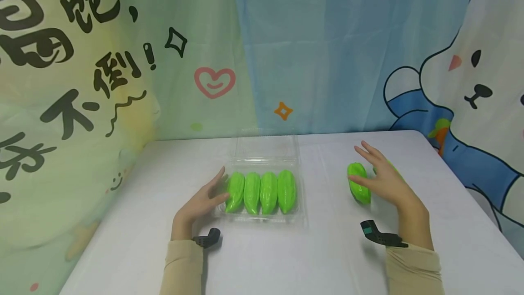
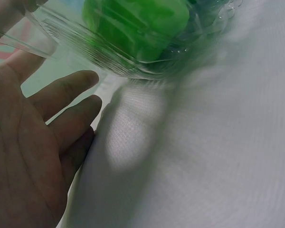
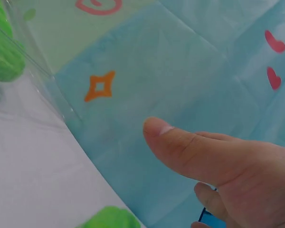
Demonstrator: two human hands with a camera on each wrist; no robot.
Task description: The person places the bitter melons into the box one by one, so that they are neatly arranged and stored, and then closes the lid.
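Bright green gourds (image 1: pixel 260 192), clear tray (image 1: pixel 262 149), white table (image 1: pixel 286 258), beige sleeves (image 1: pixel 182 267)

Head: above, facing down over the clear tray (image 1: pixel 262 149); farthest
Left wrist: tight against that tray (image 2: pixel 109 57)
Right wrist: tray at left edge (image 3: pixel 33 76); close

Even, bright diffuse lighting with soft shadows on the table (image 1: pixel 286 258); head view sharp, both wrist views blurred at close range.
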